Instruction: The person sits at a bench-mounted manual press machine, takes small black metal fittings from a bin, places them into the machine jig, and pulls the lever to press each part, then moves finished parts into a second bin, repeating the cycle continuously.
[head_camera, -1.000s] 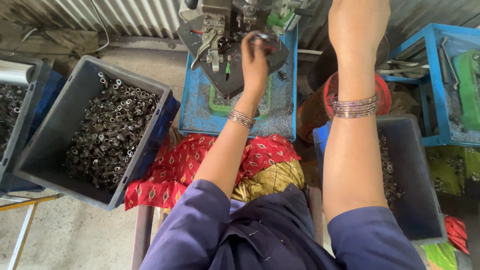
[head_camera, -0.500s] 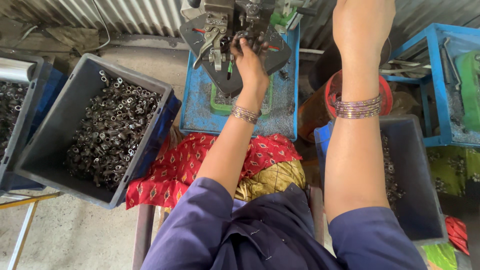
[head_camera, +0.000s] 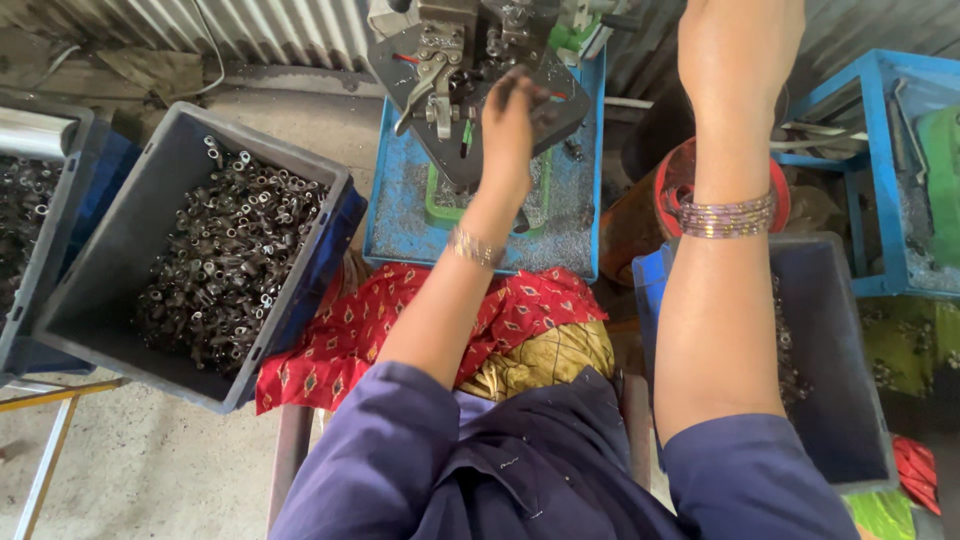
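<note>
My left hand (head_camera: 512, 122) reaches forward onto the dark metal plate of a small press machine (head_camera: 440, 60) that stands on a blue tray (head_camera: 400, 215). Its fingers are blurred and bunched at the fixture, so I cannot tell if they hold a part. My right arm is raised. Only the base of my right hand (head_camera: 740, 40) shows at the top edge, with its fingers out of the picture. Bangles (head_camera: 725, 215) circle that wrist.
A grey crate (head_camera: 120, 300) of several small dark metal parts stands at the left. Another grey crate (head_camera: 850, 400) is under my right arm. A blue frame (head_camera: 880, 180) stands at the right, a red round thing (head_camera: 675, 185) behind the arm, and red cloth (head_camera: 340, 340) covers my lap.
My left hand has gone from holding a dark part above the tray to the machine's plate. It now sits slightly lower with blurred fingers. The right arm stays raised.
</note>
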